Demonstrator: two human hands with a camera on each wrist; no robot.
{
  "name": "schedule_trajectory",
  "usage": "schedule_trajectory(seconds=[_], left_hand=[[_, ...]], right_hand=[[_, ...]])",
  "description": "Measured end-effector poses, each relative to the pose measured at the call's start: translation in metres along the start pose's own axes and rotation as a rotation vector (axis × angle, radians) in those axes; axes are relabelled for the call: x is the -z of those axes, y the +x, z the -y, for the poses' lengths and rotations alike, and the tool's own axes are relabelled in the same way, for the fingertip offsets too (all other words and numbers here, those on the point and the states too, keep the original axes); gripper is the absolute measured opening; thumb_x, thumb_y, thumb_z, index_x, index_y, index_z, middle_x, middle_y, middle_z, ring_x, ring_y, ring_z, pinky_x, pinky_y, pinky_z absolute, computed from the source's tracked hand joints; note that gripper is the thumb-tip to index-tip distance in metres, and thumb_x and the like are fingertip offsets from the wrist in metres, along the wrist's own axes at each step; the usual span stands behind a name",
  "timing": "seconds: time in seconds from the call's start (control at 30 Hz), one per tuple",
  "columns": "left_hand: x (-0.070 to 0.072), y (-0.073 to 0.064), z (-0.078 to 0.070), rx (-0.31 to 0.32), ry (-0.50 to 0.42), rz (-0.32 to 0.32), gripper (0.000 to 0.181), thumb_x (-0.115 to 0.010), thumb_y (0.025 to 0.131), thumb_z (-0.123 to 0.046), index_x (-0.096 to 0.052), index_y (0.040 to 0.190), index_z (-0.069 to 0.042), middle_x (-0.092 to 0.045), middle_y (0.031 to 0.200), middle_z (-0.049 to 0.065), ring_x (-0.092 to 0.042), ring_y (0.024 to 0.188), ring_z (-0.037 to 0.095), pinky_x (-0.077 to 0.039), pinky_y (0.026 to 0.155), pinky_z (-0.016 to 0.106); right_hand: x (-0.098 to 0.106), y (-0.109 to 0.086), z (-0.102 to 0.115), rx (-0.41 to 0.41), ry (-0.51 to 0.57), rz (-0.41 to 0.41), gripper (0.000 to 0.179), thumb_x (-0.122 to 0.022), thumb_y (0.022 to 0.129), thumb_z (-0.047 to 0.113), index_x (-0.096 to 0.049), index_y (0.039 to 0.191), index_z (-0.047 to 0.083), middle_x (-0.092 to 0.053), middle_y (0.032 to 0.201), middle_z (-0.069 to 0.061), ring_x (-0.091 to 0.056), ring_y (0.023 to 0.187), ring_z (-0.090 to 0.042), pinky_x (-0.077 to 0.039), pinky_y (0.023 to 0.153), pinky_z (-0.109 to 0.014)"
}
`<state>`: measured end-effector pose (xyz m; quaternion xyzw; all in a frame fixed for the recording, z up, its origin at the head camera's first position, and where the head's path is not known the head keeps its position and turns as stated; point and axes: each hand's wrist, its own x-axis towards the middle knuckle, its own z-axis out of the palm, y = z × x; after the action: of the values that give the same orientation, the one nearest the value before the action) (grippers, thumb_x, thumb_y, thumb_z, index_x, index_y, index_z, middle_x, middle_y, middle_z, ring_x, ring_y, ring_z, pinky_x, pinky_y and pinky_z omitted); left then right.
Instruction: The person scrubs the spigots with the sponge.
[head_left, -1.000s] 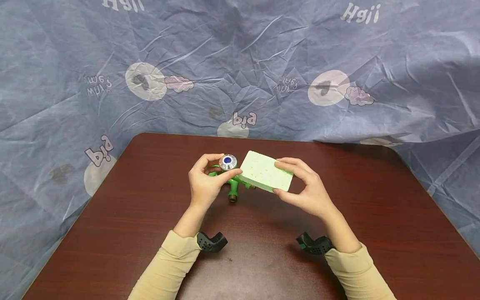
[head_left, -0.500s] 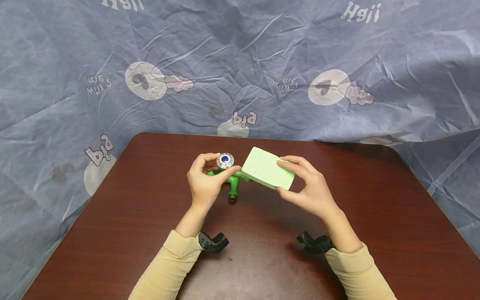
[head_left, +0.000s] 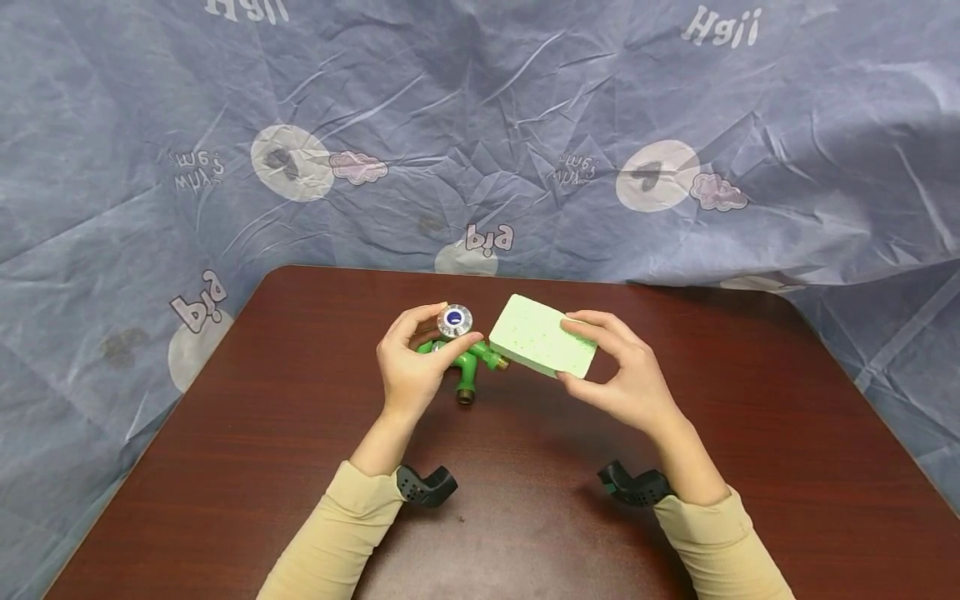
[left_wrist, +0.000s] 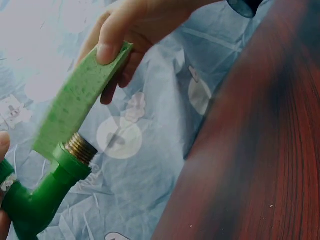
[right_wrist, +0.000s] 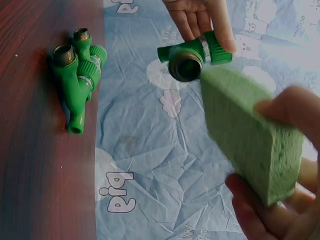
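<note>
My left hand (head_left: pixel 411 362) pinches a green tap (left_wrist: pixel 37 205) between thumb and fingers; its silver knob (head_left: pixel 455 320) with a blue centre faces up in the head view. The tap's brass threaded end shows in the left wrist view. A pale green, speckled rectangular sponge (head_left: pixel 543 335) is in my right hand (head_left: pixel 626 375), thumb on the near edge and fingers on the far side. One corner of the sponge hangs close beside the tap's outlet. Below, on the table, lies another green tap fitting (right_wrist: pixel 75 85) with two brass threaded ends, partly hidden from the head camera.
The dark red-brown table (head_left: pixel 300 500) has rounded far corners. Behind it hangs a wrinkled blue-grey cloth (head_left: pixel 480 125) printed with pale shapes and letters. Both wrists wear black camera mounts (head_left: pixel 426 486), which jut inward over the table.
The sponge has shifted a little to the right and up with my right hand, leaving a brass threaded end in sight. The tap in my left hand has wobbled slightly, its grip unchanged.
</note>
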<state>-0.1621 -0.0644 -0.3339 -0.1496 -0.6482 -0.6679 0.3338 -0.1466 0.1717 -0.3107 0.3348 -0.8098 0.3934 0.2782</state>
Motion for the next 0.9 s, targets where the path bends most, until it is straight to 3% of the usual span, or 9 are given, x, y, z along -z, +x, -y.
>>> schedule_trajectory(seconds=[0.27,0.43,0.6,0.73,0.9], left_hand=[[0.000,0.000,0.013,0.032,-0.022,0.128,0.042,-0.083,0.064,0.006,-0.068,0.103,0.009,-0.066,0.100,0.020,-0.062,0.084,0.015,-0.056,0.074,0.039],[0.001,-0.003,0.025,0.097,-0.038,0.222,0.044,-0.082,0.067,0.002,-0.067,0.108,0.004,-0.068,0.101,0.015,-0.063,0.084,0.014,-0.055,0.076,0.040],[0.000,-0.005,0.026,0.115,-0.113,0.317,0.042,-0.079,0.071,0.004,-0.065,0.111,0.004,-0.066,0.107,0.015,-0.063,0.092,0.028,-0.054,0.081,0.034],[-0.002,-0.006,0.025,0.108,-0.162,0.348,0.042,-0.076,0.073,0.006,-0.064,0.113,0.006,-0.066,0.110,0.018,-0.064,0.092,0.032,-0.054,0.081,0.037],[-0.005,-0.007,0.023,0.092,-0.197,0.354,0.043,-0.075,0.073,0.009,-0.062,0.114,0.008,-0.065,0.110,0.021,-0.065,0.093,0.025,-0.054,0.082,0.037]], right_hand=[[0.000,0.002,0.007,-0.071,-0.005,-0.106,0.049,-0.076,0.060,-0.013,-0.064,0.107,-0.008,-0.059,0.110,-0.021,-0.055,0.101,-0.026,-0.041,0.083,-0.015],[-0.001,0.002,0.007,-0.124,0.025,-0.126,0.050,-0.076,0.061,-0.014,-0.063,0.109,-0.009,-0.059,0.112,-0.022,-0.055,0.102,-0.024,-0.041,0.081,-0.017],[-0.002,0.002,0.009,-0.158,0.031,-0.111,0.049,-0.077,0.063,-0.013,-0.063,0.110,-0.008,-0.059,0.113,-0.021,-0.054,0.101,-0.019,-0.042,0.078,-0.015],[-0.005,0.001,0.006,-0.182,0.027,-0.091,0.048,-0.077,0.064,-0.011,-0.063,0.110,-0.007,-0.059,0.114,-0.020,-0.054,0.101,-0.015,-0.042,0.078,-0.014],[-0.014,-0.008,-0.018,-0.194,0.027,-0.069,0.051,-0.081,0.064,-0.007,-0.065,0.112,-0.001,-0.059,0.116,-0.012,-0.054,0.101,-0.015,-0.042,0.079,-0.014]])
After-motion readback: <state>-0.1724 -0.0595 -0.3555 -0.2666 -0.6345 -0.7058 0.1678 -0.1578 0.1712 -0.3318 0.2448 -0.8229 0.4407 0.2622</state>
